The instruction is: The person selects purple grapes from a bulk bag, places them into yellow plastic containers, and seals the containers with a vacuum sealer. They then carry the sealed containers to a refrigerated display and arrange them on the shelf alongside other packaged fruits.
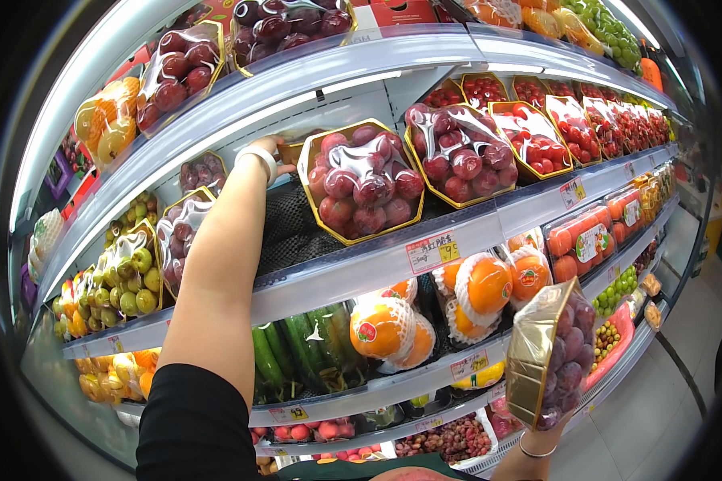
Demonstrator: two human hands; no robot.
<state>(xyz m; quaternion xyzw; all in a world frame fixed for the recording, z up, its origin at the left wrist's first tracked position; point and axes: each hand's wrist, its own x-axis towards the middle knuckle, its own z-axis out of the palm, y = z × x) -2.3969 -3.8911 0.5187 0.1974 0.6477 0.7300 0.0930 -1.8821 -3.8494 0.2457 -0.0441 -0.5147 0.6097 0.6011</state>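
Observation:
My right hand (544, 439), at the lower right, holds a film-wrapped gold tray of purple plums (568, 353) from below. The tray is tipped on its side, its gold base toward the left and the fruit toward the right. My left arm stretches up into the middle shelf. There my left hand (269, 152) is beside the far left edge of a wrapped tray of dark red plums (369, 184); its fingertips are mostly hidden, so its grip cannot be made out. A second tray of red plums (464, 156) stands to the right.
Black mesh matting (289, 224) lines the shelf below my left hand. Wrapped green fruit (128, 280) sits at left, trays of small red fruit (533, 136) at right. Oranges in foam nets (385, 329) and cucumbers (297, 349) fill the shelf below. Shelf lips (361, 268) stick out in front.

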